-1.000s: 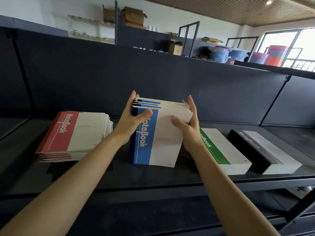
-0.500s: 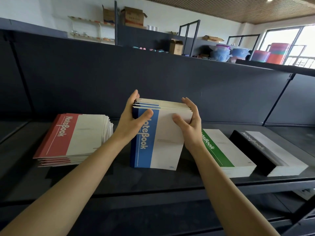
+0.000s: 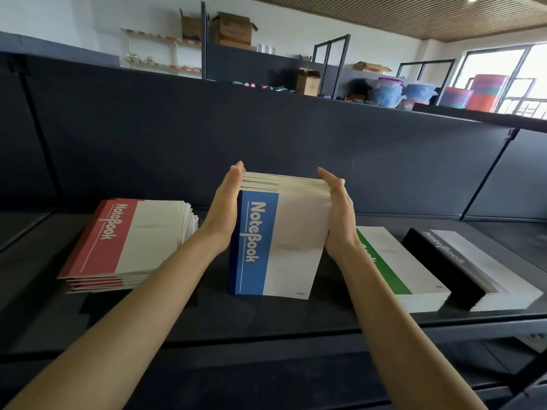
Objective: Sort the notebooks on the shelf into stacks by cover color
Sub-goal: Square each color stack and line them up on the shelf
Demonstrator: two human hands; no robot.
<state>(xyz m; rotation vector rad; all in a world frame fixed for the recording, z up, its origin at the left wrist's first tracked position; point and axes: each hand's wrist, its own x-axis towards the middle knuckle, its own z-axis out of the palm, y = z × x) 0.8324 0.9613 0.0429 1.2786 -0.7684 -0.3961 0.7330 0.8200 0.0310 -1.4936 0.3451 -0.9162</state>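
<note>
A stack of blue-covered notebooks (image 3: 278, 247) stands tilted on its lower edge on the dark shelf (image 3: 207, 321), at the middle. My left hand (image 3: 225, 208) presses flat against its left side with straight fingers. My right hand (image 3: 339, 214) presses flat against its right side, fingers straight. A fanned red stack (image 3: 124, 241) lies to the left. A green stack (image 3: 399, 270) and a black stack (image 3: 473, 270) lie to the right.
The shelf's dark back panel (image 3: 266, 137) rises right behind the stacks. A divider post (image 3: 488, 173) stands at the right. Beyond the panel are cardboard boxes (image 3: 233, 28) and coloured plastic tubs (image 3: 473, 93). A lower shelf edge (image 3: 266, 389) runs below.
Both thumbs have come off the blue cover. The hands went from gripping the stack to pressing flat on its two sides. The stack stays tilted in place.
</note>
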